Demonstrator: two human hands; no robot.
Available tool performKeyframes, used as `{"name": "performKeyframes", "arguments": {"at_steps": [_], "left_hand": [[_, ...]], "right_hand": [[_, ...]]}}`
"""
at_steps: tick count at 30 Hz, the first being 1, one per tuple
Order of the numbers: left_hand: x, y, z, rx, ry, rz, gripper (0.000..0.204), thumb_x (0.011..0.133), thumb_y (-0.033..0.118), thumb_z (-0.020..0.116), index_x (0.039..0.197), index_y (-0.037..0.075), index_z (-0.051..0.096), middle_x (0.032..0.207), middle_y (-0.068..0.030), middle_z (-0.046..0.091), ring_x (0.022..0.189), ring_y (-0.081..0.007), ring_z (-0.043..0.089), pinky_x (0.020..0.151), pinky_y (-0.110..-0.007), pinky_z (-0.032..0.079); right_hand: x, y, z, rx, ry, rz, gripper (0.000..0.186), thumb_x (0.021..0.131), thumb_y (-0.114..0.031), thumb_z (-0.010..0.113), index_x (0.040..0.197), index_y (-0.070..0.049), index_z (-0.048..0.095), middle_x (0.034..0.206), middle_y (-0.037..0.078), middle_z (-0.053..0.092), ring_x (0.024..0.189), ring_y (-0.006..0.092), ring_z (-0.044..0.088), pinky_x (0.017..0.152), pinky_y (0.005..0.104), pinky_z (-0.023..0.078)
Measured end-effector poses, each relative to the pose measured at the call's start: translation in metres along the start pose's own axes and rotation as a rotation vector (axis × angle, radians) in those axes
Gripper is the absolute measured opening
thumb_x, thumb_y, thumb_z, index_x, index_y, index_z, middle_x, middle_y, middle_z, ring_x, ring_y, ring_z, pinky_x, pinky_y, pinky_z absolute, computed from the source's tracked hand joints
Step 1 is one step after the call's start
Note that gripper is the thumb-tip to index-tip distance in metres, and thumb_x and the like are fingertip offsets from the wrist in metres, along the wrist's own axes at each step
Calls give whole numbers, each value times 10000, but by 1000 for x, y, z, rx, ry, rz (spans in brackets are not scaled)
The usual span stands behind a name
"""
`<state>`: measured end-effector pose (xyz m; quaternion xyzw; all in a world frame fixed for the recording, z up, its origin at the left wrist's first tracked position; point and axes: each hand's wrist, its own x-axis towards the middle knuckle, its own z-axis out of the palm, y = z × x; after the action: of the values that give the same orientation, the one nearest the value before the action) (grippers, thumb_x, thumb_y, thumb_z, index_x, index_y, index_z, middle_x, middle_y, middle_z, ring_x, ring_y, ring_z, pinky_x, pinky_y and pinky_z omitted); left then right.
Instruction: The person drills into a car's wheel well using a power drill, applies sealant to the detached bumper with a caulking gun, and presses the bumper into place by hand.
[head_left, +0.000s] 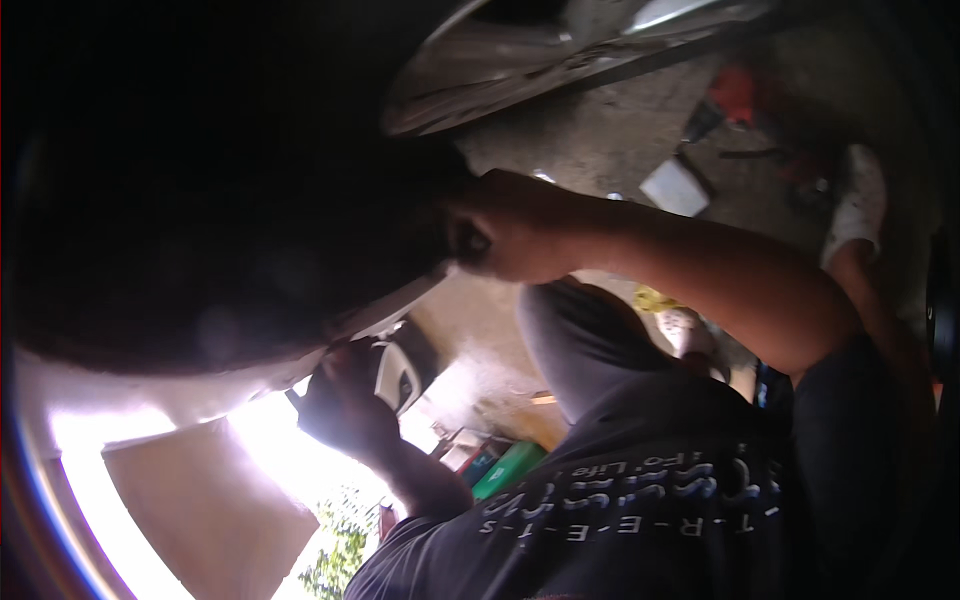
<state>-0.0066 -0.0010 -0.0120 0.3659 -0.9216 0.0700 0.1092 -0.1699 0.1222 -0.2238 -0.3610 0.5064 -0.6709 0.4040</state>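
My right fingers (488, 205) bent at the edge of a dark curved panel (240, 230), upper left, my left fingers (345, 368) near its lower rim, cannot tell if either grasps, open floor (475, 325) alongside.

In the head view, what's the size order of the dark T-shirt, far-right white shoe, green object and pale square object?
1. Dark T-shirt
2. White shoe
3. Green object and pale square object, too alike to rank

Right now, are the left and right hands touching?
Apart. The head view shows the left hand below and left of the right hand, with a pale edge and floor between them.
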Motion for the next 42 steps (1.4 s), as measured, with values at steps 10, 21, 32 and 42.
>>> {"name": "performKeyframes", "arguments": {"at_steps": [10,21,32,42], "left_hand": [[-3,19,-6,98,8,58,481,1094,413,632,981,3,856,765,-104,808,740,-185,795,893,-397,643],[-5,34,-8,-65,-17,-52,494,1093,391,659,1021,-70,822,824,-138,807,710,-179,780,610,-292,634],[-5,23,-9,-40,8,-15,470,1110,367,635,1013,-51,827,808,-112,812,714,-182,781,682,-294,646],[-5,32,7,-261,-2,-92,396,1082,275,698,982,-91,810,798,-127,810,779,-202,819,688,-322,656]], "right_hand": [[-189,222,-140,-1544,737,523,448,933,-97,636,1370,-9,588,1294,241,640,1111,417,681,961,574,547],[-210,225,-223,-397,353,875,719,829,-271,930,1429,-14,628,1353,207,720,1257,357,686,1104,434,504],[-177,146,-201,-66,121,701,520,807,-205,930,1249,-13,733,1103,123,788,998,230,740,954,403,556],[-142,107,-150,-299,215,290,510,946,-340,839,1320,-24,695,1154,211,744,1119,367,714,1027,450,541]]}}
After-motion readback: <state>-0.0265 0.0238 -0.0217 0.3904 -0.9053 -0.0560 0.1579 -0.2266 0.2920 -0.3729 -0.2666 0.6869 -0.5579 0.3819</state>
